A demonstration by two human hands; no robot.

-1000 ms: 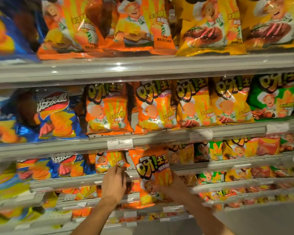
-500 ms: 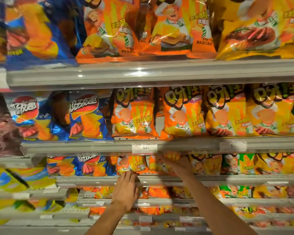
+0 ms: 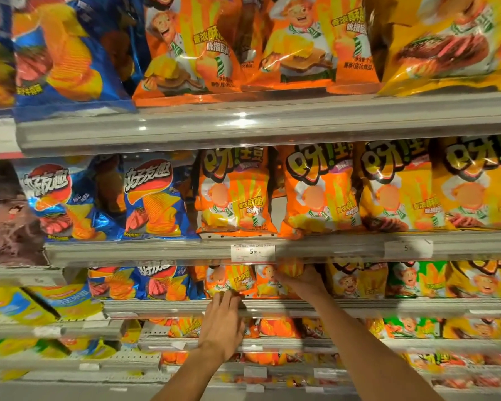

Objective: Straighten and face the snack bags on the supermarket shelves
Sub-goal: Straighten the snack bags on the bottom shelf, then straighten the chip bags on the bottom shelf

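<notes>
Head view: grey supermarket shelves (image 3: 272, 123) packed with snack bags. Right hand (image 3: 302, 280) grips an orange bag (image 3: 289, 269) on the third tier; left hand (image 3: 223, 319), fingers straight, touches the neighbouring bag (image 3: 235, 280) at the shelf lip.

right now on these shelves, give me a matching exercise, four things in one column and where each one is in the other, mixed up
Things:
1. left hand
2. right hand
3. white price tag
4. green bag

Places:
A. on the shelf edge above both hands
B. gripping an orange bag under that tag
C. fingertips at the bottom of an orange bag, over the shelf lip
D. right of both hands, same shelf

Pairs: 1-C, 2-B, 3-A, 4-D
</notes>
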